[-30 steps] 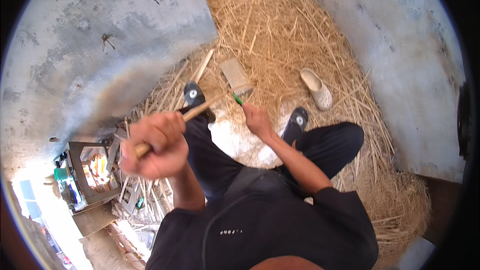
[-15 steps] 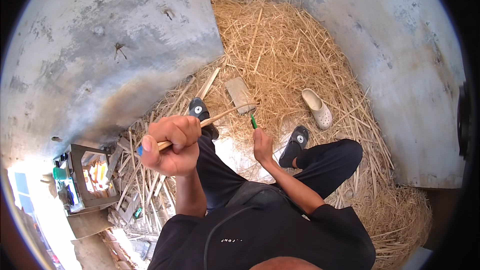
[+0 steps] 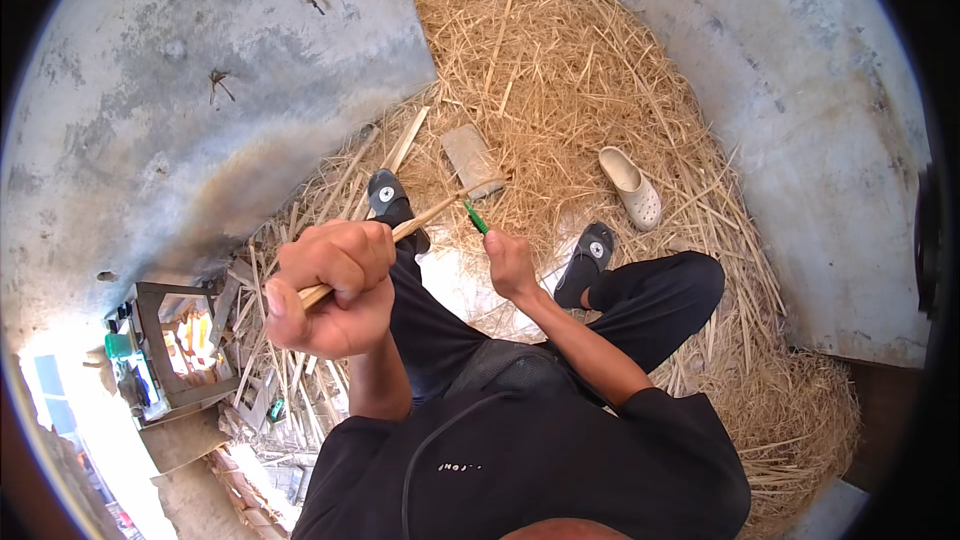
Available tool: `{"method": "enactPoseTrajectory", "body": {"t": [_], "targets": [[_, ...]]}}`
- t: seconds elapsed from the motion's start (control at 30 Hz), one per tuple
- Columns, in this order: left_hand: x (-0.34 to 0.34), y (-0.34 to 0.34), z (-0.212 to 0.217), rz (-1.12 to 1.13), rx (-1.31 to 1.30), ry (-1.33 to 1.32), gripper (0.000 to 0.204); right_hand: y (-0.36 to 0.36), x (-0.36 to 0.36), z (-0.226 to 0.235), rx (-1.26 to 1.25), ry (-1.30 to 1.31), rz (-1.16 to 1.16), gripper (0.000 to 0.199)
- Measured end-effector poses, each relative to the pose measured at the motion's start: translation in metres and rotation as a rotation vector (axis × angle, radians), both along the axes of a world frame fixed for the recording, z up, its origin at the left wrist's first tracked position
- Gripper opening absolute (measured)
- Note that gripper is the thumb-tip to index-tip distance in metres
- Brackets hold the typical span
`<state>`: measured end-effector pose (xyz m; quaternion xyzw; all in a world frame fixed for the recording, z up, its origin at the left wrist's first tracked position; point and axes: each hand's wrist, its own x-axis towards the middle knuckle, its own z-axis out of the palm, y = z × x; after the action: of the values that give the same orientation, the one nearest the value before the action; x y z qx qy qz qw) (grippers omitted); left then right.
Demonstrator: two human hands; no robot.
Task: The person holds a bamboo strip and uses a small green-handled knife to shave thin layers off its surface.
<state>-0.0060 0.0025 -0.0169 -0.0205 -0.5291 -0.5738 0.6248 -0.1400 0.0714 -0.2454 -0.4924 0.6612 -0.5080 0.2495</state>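
Against a second ago, the left hand has drawn the thin wooden stick up closer to the camera, so the shaving looks under way. The left hand is fisted tight around the stick's near end. The stick's long axis runs up-right from there, its tip pointing at the small green-handled knife, which the right hand grips beside that tip.

Thin bamboo strip and green-handled knife over the straw

The pale bamboo strip runs slantwise from lower left up to the right, its lower end clasped in a fist, its far tip near the knife. The small green-handled knife points up-left, its blade too small to make out.
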Motion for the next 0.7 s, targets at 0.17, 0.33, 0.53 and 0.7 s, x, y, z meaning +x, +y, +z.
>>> {"method": "enactPoseTrajectory", "body": {"t": [0.17, 0.33, 0.53, 0.7], "targets": [[0.0, 0.004, 0.001, 0.008, -0.049, -0.04, 0.052, 0.003, -0.033, -0.065, 0.45, 0.114, -0.071, 0.047], [0.002, 0.004, 0.002, 0.001, -0.085, -0.075, 0.051, 0.002, -0.008, 0.01, 0.204, 0.016, 0.018, 0.043], [0.017, 0.002, 0.025, 0.041, -0.11, -0.031, 0.053, 0.0, -0.014, 0.021, 0.38, -0.057, 0.071, 0.042], [0.025, 0.015, 0.039, 0.147, -0.182, -0.002, 0.051, 0.006, -0.049, 0.024, 0.539, -0.035, 0.035, 0.044]]}}
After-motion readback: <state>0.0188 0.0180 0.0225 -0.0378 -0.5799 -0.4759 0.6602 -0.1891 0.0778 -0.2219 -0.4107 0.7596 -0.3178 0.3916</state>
